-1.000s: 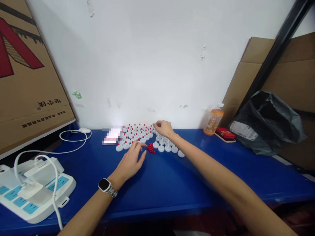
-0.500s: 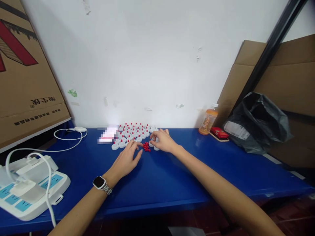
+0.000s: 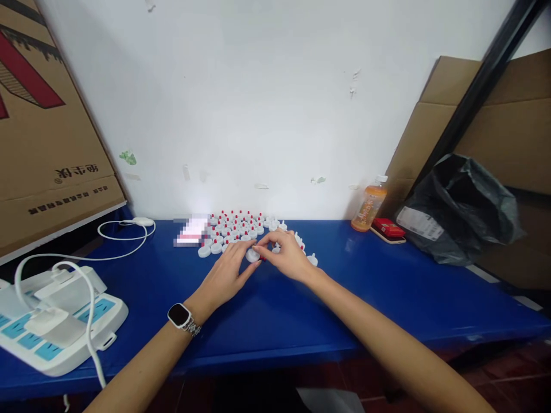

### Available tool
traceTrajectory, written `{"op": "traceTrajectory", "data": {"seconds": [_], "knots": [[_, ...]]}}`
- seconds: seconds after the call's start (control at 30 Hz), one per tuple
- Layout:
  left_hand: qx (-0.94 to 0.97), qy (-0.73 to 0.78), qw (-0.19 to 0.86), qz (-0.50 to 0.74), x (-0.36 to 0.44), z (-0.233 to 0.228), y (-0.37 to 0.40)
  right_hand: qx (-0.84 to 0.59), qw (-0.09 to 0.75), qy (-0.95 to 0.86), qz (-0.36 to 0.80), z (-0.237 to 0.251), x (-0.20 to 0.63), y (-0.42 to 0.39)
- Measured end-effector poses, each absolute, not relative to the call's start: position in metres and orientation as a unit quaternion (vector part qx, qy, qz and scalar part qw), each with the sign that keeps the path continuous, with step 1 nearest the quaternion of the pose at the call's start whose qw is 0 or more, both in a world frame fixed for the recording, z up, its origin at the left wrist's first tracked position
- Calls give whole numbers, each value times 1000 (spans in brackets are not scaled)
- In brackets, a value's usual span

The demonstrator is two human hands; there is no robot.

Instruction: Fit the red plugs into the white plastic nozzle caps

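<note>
Between the fingertips of both hands is a round white nozzle cap (image 3: 252, 256). My left hand (image 3: 226, 272), with a watch on its wrist, grips it between thumb and forefinger. Thumb and fingers of my right hand (image 3: 284, 252) close in on its upper right side; whether a small red tip is also in them is hidden. Some small red tips (image 3: 263, 258) show just beneath the fingers, mostly covered. Behind my left hand stand several white caps with red tips (image 3: 232, 226) in rows. Plain white nozzle caps (image 3: 312, 260) lie around my right hand.
A blurred phone-like screen (image 3: 191, 230) lies left of the caps on the blue table (image 3: 301, 321). At the left are a power strip (image 3: 103, 321) and white cable. An orange drink bottle (image 3: 369, 205), red box (image 3: 388, 228) and dark plastic bag (image 3: 460, 212) stand right.
A white nozzle cap has come to my left fingertips, above the red tips. My right hand has moved slightly left to meet it. The view has shifted a little.
</note>
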State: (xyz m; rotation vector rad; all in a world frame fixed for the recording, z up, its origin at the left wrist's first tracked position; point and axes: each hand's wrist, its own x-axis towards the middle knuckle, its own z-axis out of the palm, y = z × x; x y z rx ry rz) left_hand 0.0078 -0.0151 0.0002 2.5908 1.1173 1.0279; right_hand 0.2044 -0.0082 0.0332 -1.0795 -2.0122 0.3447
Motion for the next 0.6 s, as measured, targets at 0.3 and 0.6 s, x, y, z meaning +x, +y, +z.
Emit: {"op": "traceTrajectory", "data": {"seconds": [0.3,0.6], "knots": [[846,418,101,315,1,-7,-11,-474,251,-843,-46,13,224,-3],[843,416,104,323,1,-6,-12,-457,210,-859,-98,2,218,1]]}}
